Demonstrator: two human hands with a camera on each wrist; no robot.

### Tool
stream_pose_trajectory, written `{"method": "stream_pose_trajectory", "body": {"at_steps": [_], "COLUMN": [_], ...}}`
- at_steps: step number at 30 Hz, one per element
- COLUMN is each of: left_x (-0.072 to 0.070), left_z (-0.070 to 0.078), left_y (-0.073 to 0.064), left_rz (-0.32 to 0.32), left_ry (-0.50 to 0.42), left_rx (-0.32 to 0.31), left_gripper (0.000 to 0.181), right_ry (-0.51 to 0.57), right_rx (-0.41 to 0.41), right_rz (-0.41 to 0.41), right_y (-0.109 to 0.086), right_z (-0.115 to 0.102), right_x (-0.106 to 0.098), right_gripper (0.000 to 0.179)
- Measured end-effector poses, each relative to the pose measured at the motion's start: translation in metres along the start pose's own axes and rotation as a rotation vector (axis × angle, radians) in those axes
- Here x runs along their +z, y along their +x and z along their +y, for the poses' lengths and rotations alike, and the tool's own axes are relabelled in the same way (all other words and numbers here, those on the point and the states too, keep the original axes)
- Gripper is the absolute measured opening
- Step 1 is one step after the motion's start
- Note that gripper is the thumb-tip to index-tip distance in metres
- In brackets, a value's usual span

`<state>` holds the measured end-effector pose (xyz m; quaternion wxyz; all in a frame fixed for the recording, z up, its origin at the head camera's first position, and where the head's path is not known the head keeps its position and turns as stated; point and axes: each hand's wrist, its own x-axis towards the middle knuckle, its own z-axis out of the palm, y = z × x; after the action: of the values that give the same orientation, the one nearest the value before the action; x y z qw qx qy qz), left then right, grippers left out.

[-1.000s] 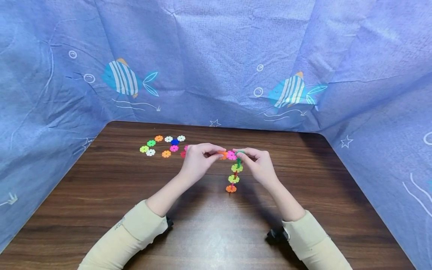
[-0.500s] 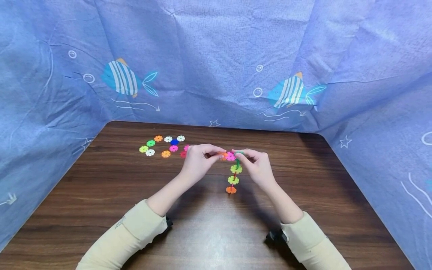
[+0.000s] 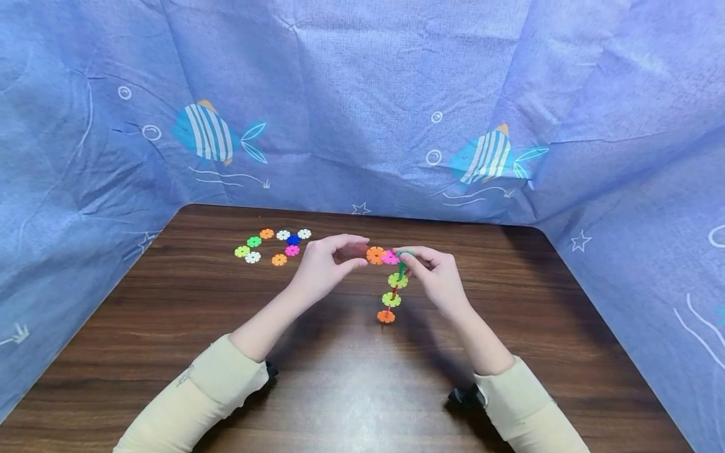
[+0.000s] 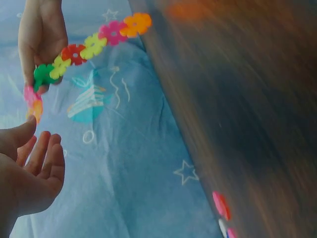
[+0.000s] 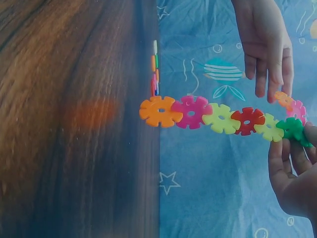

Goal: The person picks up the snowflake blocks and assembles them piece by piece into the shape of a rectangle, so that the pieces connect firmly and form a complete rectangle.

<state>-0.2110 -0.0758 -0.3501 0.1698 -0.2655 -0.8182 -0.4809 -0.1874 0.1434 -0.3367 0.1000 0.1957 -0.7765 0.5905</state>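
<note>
My right hand (image 3: 438, 280) pinches the green snowflake disc (image 5: 293, 129) of a bent chain of interlocking plastic discs. From the green one, a line hangs down over the table: a yellow disc (image 3: 398, 280), a red disc (image 5: 247, 121), another yellow disc (image 3: 391, 299), a pink disc (image 5: 192, 112) and an orange disc (image 5: 160, 111) at the bottom. A short arm sticks out leftward from the green disc, made of a pink disc (image 3: 389, 257) and an orange end disc (image 3: 374, 255). My left hand (image 3: 321, 267) is beside that end disc, thumb and fingers spread apart, holding nothing.
Loose discs lie at the back left of the brown wooden table (image 3: 187, 296), among them a green disc (image 3: 254, 241), a blue disc (image 3: 293, 240) and an orange disc (image 3: 279, 260). A blue fish-print cloth (image 3: 362, 94) hangs behind the table and along both sides.
My left fingers have let go of the orange end disc, parted, and drawn back a little to the left. The right hand keeps its pinch on the green disc, and the chain has barely shifted.
</note>
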Motion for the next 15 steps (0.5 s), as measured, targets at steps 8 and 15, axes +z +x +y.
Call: {"method": "stream_pose_trajectory", "body": {"at_steps": [8, 15], "left_x": [-0.025, -0.051], "left_z": [-0.01, -0.03], "left_y": [0.002, -0.001], "left_rz": [-0.082, -0.094], "left_ry": [0.126, 0.212], "left_rx": [-0.085, -0.137], "left_gripper": [0.042, 0.047], "right_ry": [0.059, 0.093], "right_rx": [0.022, 0.043], "right_rz": [-0.014, 0.01], "right_y": [0.002, 0.005], "right_z": [0.012, 0.034], "right_x": [-0.005, -0.007], "right_gripper": [0.021, 0.022]}}
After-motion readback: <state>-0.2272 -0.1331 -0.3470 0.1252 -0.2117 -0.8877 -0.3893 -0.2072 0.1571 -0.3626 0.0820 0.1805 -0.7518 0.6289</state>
